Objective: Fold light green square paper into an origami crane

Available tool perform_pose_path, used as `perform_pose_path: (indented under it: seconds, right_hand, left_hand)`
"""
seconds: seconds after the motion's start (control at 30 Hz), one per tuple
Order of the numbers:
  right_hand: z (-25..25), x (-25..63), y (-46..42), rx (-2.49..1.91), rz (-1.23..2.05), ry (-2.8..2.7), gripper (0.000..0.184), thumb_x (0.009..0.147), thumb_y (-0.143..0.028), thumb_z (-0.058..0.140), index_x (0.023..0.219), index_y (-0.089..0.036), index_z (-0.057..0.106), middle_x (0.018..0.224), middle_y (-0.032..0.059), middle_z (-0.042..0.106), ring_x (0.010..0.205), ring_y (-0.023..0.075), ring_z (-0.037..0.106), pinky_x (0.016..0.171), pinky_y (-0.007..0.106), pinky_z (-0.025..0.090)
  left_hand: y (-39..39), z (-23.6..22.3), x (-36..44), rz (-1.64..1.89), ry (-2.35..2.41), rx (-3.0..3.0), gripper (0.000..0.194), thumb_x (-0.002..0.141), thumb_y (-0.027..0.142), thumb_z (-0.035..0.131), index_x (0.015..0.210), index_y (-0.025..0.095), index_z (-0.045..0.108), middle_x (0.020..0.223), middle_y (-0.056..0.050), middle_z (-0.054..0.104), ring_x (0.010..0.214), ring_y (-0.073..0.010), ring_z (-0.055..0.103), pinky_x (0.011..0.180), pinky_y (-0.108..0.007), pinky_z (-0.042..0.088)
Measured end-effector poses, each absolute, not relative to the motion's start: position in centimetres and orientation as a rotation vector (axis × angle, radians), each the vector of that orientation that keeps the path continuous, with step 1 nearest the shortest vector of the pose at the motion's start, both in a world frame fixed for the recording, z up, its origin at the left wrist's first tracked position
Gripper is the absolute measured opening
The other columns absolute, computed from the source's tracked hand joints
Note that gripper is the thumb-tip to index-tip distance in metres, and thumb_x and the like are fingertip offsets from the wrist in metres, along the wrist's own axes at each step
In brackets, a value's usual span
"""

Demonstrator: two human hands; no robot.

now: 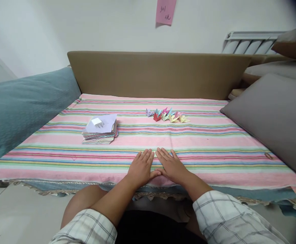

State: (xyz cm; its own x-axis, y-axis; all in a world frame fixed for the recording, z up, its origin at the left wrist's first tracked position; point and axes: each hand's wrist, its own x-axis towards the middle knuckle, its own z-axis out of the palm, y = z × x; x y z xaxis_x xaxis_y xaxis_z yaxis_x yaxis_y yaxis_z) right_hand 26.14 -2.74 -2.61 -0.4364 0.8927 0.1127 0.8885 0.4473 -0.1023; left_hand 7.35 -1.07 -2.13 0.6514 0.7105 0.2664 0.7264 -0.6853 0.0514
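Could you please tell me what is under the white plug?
A pale lavender sheet lies under the white plug, topping a paper stack on the striped cloth. The patch beneath the plug is hidden, and lower sheets show only edges.

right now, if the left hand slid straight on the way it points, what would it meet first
The left hand would probably reach the folded paper pieces first; which one is hard to tell.

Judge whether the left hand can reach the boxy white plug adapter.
Probably yes: the left hand lies flat on the pink striped cloth, and the adapter sits uncovered atop the lilac-topped paper stack, nothing between.
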Motion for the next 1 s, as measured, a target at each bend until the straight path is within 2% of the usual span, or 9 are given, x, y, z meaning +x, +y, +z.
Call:
perform_pose_path:
  seconds: [0.17, 0.27, 0.37, 0.43, 0.57, 0.73, 1.0]
  right_hand:
    - [-2.8, 27.9, -3.3, -1.771, 0.068, -2.441, 0.074, 0.086, -0.062, 0.034, 0.143, -0.015, 0.028, 0.148, 0.0131, 0.026, 0.137, 0.0287, 0.023, 0.108, 0.054, 0.02]
    - [-2.7, 28.0, -3.6, -1.853, -0.047, -2.296, 0.08, 0.085, -0.064, 0.035, 0.141, -0.009, 0.029, 0.147, 0.0173, 0.027, 0.137, 0.0316, 0.02, 0.109, 0.054, 0.016]
    - [-2.5, 26.9, -3.6, -1.688, -0.165, -2.303, 0.08, 0.086, -0.063, 0.033, 0.142, -0.007, 0.027, 0.149, 0.0173, 0.023, 0.138, 0.0302, 0.016, 0.111, 0.051, 0.011]
    - [-2.5, 25.7, -3.5, -1.518, -0.172, -2.388, 0.078, 0.087, -0.062, 0.03, 0.143, -0.008, 0.025, 0.149, 0.0159, 0.023, 0.139, 0.0287, 0.015, 0.112, 0.05, 0.01]
    - [-2.8, 23.8, -2.8, -1.379, -0.098, -2.462, 0.078, 0.088, -0.062, 0.028, 0.144, -0.009, 0.022, 0.149, 0.0137, 0.024, 0.139, 0.0274, 0.016, 0.113, 0.049, 0.008]
    - [-3.0, 23.7, -2.5, -1.471, 0.048, -2.482, 0.078, 0.088, -0.062, 0.027, 0.143, -0.007, 0.023, 0.148, 0.0143, 0.026, 0.138, 0.0264, 0.02, 0.112, 0.048, 0.014]
    - [-2.2, 24.5, -3.0, -1.685, 0.167, -2.494, 0.075, 0.089, -0.06, 0.024, 0.144, -0.01, 0.023, 0.151, 0.0102, 0.017, 0.139, 0.0252, 0.014, 0.112, 0.048, 0.014]
  left_hand:
    - [-1.2, -1.8, 7.6, -0.348, -1.245, -2.805, 0.076, 0.08, 0.064, 0.045, 0.134, 0.011, 0.042, 0.141, -0.017, 0.039, 0.132, -0.0303, 0.034, 0.109, -0.047, 0.025]
    - [-1.2, -1.8, 7.6, -0.343, -1.249, -2.816, 0.081, 0.076, 0.067, 0.05, 0.135, 0.012, 0.041, 0.142, -0.017, 0.039, 0.132, -0.0308, 0.033, 0.109, -0.047, 0.025]
    - [-1.1, -1.8, 7.5, -0.336, -1.245, -2.827, 0.083, 0.074, 0.066, 0.052, 0.135, 0.012, 0.041, 0.142, -0.017, 0.038, 0.133, -0.0313, 0.032, 0.109, -0.047, 0.024]
    - [-1.1, -1.8, 7.4, -0.324, -1.24, -2.837, 0.08, 0.075, 0.06, 0.055, 0.136, 0.011, 0.04, 0.143, -0.017, 0.037, 0.133, -0.031, 0.032, 0.109, -0.047, 0.022]
    - [-1.1, -1.9, 7.3, -0.33, -1.244, -2.856, 0.076, 0.074, 0.049, 0.058, 0.136, 0.009, 0.039, 0.143, -0.016, 0.037, 0.133, -0.0304, 0.031, 0.11, -0.045, 0.022]
    - [-1.3, -1.5, 7.4, -0.331, -1.29, -2.88, 0.078, 0.074, 0.054, 0.054, 0.137, 0.01, 0.038, 0.143, -0.014, 0.037, 0.134, -0.0297, 0.031, 0.111, -0.044, 0.022]
    - [-1.2, -1.5, 7.2, -0.284, -1.328, -2.866, 0.079, 0.075, 0.059, 0.052, 0.138, 0.013, 0.037, 0.146, -0.012, 0.033, 0.135, -0.0291, 0.028, 0.111, -0.046, 0.02]
